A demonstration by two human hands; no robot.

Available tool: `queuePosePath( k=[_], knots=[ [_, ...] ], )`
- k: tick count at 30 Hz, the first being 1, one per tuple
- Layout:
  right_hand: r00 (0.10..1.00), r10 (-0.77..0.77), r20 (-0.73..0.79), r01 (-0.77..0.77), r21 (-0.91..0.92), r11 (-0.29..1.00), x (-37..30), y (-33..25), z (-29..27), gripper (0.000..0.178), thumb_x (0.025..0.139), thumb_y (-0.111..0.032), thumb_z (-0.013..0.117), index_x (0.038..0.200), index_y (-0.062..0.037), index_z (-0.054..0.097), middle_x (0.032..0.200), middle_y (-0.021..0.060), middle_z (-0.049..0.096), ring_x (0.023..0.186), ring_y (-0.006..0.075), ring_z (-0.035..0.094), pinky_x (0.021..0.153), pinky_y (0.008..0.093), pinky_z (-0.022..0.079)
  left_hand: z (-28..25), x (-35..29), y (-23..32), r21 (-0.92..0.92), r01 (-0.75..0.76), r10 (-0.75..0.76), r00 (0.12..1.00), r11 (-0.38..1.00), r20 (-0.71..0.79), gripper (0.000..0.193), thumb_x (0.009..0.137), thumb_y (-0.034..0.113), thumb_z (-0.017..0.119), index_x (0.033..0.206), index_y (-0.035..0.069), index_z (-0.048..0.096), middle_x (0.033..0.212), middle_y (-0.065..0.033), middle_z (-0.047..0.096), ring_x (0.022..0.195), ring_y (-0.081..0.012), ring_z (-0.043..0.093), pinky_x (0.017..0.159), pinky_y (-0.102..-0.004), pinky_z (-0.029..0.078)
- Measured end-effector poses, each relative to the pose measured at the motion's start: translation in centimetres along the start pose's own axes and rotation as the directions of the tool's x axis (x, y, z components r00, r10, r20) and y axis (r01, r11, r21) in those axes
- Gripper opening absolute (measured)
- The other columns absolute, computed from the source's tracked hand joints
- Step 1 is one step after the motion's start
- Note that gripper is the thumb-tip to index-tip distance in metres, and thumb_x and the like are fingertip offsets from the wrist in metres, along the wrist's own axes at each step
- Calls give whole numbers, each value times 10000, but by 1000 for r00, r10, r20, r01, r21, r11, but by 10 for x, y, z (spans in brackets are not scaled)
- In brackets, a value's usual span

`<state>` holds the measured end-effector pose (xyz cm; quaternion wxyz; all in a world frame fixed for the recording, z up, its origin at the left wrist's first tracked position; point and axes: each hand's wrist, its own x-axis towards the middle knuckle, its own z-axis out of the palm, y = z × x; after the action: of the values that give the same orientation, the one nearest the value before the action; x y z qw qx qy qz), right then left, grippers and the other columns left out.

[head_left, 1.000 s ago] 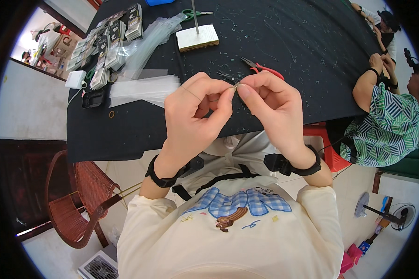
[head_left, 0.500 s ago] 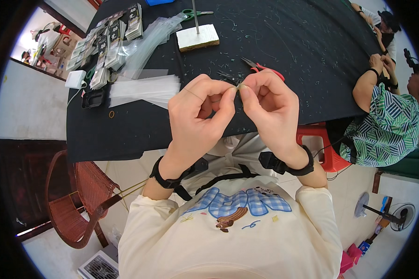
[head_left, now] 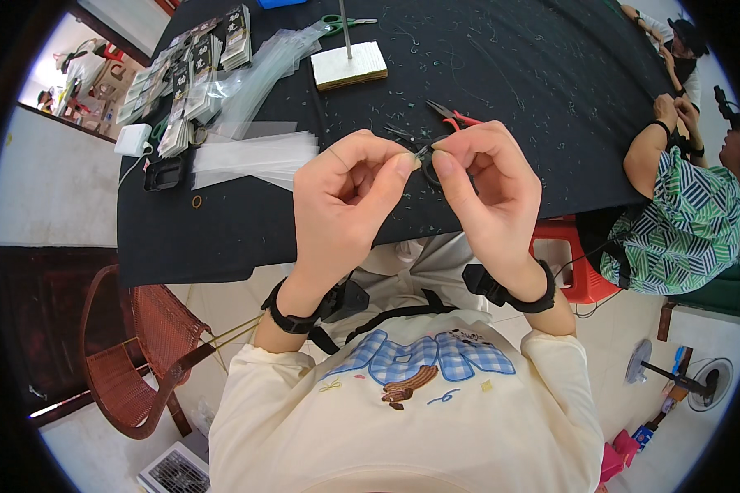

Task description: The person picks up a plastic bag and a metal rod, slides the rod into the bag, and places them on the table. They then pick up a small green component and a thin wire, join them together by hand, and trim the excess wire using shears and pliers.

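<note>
Centrally, a person's bare left hand (head_left: 341,205) and bare right hand (head_left: 499,197) face each other above a table draped in matt black cloth (head_left: 214,238). The left thumb and forefinger pinch a tiny pale piece (head_left: 417,163), too small to identify; a fine dark strand (head_left: 335,156) crosses that forefinger. The right thumb and forefinger are drawn together, but whether they grip anything cannot be told.

Beyond the hands lie red-handled pliers with dark jaws (head_left: 466,121) and, farther off, a white-topped rectangular block (head_left: 349,69) bearing an upright metal rod (head_left: 344,33). Green-handled scissors (head_left: 335,25) rest just behind the rod. To the left are translucent white plastic strips (head_left: 247,161), bundled black-and-white printed packets (head_left: 201,74), a small black open tray (head_left: 165,175) and a thin yellowish ring (head_left: 196,201). Fine clippings speckle the cloth.

Around the table stand a brown woven chair (head_left: 164,320) at left and, at right, a red plastic stool (head_left: 585,271) near a co-worker in a green-and-white patterned shirt (head_left: 678,230). The floor is pale tile (head_left: 608,337).

Compared with half a second earlier, the two pairs of fingertips, then meeting, are slightly separated.
</note>
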<state>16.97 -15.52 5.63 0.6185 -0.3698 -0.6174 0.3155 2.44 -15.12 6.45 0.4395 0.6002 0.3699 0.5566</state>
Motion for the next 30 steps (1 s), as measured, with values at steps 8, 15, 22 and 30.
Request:
queuePosePath(
  k=[8,15,22,30],
  knots=[
    [999,-16,35,17,-10,1000,-1,-2,-1,119,730,47,625,827,-2,577,753,9,496,600,33,448,519,167,364,-3,-1,1,-92,29,-25,999,995,45,42,810,21,573,806,-13,598,648,39,502,520,21,340,444,-149,238],
    [998,-5,67,1,59,998,-2,0,-3,131,731,58,614,835,-2,562,781,13,501,614,34,460,525,168,369,-3,-1,0,-104,20,-15,998,994,54,36,806,20,578,805,-10,598,648,41,500,520,21,340,443,-151,234],
    [985,66,160,-97,190,977,-1,-3,-7,120,744,61,594,831,-4,543,799,12,502,628,42,467,555,174,378,-5,-2,-1,-148,69,-56,995,987,85,28,795,18,588,789,-7,597,646,48,500,508,25,336,437,-149,228],
    [947,243,209,-290,235,928,0,-8,-4,125,789,-12,598,907,9,563,804,2,514,641,20,456,558,168,362,-5,0,2,-31,-10,13,995,999,104,21,760,-20,587,744,-5,588,624,43,485,491,24,338,422,-153,223]
  ],
)
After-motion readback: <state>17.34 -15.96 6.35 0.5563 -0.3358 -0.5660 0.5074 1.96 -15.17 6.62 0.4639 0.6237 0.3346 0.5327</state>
